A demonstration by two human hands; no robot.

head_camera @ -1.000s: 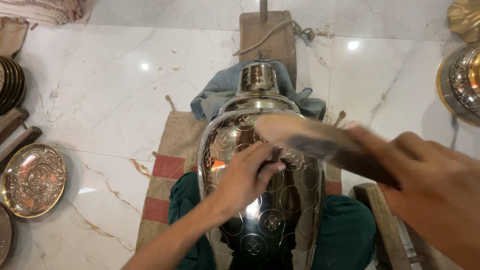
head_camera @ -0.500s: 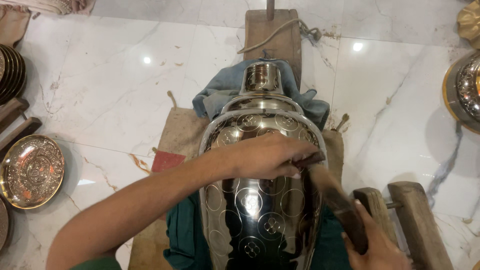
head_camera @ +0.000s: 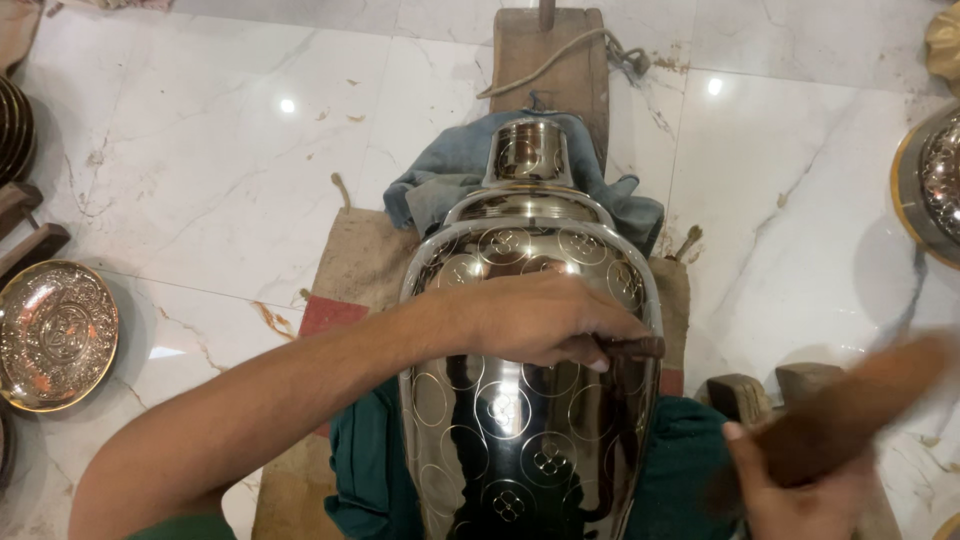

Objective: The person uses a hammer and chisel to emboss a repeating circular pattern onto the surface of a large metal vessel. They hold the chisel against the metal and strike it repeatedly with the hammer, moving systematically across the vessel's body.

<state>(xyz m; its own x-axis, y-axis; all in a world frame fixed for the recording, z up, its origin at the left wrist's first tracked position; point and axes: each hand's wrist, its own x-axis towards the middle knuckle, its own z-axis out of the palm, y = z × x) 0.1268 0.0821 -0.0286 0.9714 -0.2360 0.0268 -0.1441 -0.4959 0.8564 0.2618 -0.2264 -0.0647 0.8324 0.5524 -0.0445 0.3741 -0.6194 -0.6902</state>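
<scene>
Closed grip (head_camera: 550, 320) around chisel (head_camera: 630, 347) on vase (head_camera: 530, 430)

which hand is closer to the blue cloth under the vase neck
Left. The left hand rests on the vase body, just below the blue cloth; the right hand is off the vase's lower right, holding a blurred wooden mallet.

The vase (head_camera: 530, 400) is polished metal, mirror-glossy, with fine circle patterns engraved over its smooth skin. Under its neck lies soft, matt blue-grey cloth (head_camera: 440, 190), and below that coarse brown sacking (head_camera: 365, 265) with a rough weave. The floor (head_camera: 220, 130) is glossy white veined marble. The block (head_camera: 550, 55) is worn, dull wood. The dish (head_camera: 55, 335) is embossed brassy metal, shiny. The mallet (head_camera: 850, 410) looks like matt brown wood.
</scene>
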